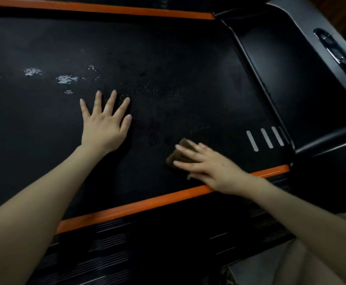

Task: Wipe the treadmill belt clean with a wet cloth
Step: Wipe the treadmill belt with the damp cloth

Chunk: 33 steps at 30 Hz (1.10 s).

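Observation:
The black treadmill belt (178,64) fills most of the view, with pale wet or worn patches (67,79) at its left middle. My left hand (104,122) lies flat on the belt, fingers spread and straight. My right hand (207,165) is blurred and presses a small brown cloth (180,149) onto the belt near the near edge. Its fingers lie straight over the cloth, which is mostly hidden under them.
Orange side strips run along the near edge (147,202) and the far edge (106,9) of the belt. A ribbed black foot rail (147,243) lies below the near strip. The black motor cover (301,79) rises at the right, with white stripe marks (264,138) on the belt beside it.

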Each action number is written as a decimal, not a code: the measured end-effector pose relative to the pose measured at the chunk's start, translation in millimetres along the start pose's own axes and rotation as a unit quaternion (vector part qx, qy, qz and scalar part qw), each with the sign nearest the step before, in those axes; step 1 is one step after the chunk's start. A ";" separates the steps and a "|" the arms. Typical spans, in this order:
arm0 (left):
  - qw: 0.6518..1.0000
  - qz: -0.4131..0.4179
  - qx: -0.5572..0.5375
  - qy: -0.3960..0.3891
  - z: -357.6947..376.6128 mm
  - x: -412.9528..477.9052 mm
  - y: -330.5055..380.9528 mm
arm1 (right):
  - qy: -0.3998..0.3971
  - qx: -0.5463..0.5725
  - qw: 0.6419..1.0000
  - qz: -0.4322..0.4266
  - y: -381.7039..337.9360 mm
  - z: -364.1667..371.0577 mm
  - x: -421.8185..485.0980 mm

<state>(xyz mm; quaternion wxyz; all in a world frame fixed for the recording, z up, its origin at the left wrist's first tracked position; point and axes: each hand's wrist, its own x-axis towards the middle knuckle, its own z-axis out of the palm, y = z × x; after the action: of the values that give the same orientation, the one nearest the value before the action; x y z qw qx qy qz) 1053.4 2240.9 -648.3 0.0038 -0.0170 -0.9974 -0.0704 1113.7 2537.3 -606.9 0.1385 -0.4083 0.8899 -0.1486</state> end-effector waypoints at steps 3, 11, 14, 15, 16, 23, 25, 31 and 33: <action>1.000 -0.004 0.002 0.003 -0.2 -0.1 1.2 | 0.050 0.019 0.991 0.126 46.6 -16.8 -6.0; 1.000 0.000 0.008 0.009 -1.5 0.3 2.1 | 0.071 -0.030 0.997 -0.012 -23.7 19.0 24.1; 1.000 -0.006 0.009 0.005 -2.8 0.5 1.0 | 0.043 -0.066 0.994 -0.074 0.1 2.2 47.3; 1.000 -0.006 0.008 0.003 -3.0 -0.1 1.1 | 0.053 -0.084 0.993 -0.063 14.5 -1.3 61.5; 1.000 -0.003 0.004 0.000 -2.5 -1.7 2.1 | 0.081 -0.092 0.992 -0.029 31.2 -6.2 76.6; 1.000 -0.010 -0.005 0.003 -1.8 -1.0 3.4 | 0.205 -0.084 0.956 0.193 41.8 -12.8 149.0; 1.000 -0.008 -0.022 0.013 -2.1 -0.3 2.2 | 0.169 -0.096 0.980 0.033 7.8 10.0 116.4; 0.994 -0.046 -0.070 0.066 -13.6 4.6 -17.8 | 0.128 -0.126 0.981 -0.071 35.8 -10.6 124.8; 0.994 -0.072 -0.041 0.075 -20.5 8.9 -32.5 | 0.182 -0.109 0.971 0.110 61.0 -28.5 165.6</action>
<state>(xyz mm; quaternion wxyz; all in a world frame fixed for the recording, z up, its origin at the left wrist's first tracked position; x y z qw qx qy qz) 1043.5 2206.2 -632.4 0.0725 0.0599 -0.9891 -0.1129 957.3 2452.5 -624.5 -0.0552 -0.2865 0.9505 -0.1067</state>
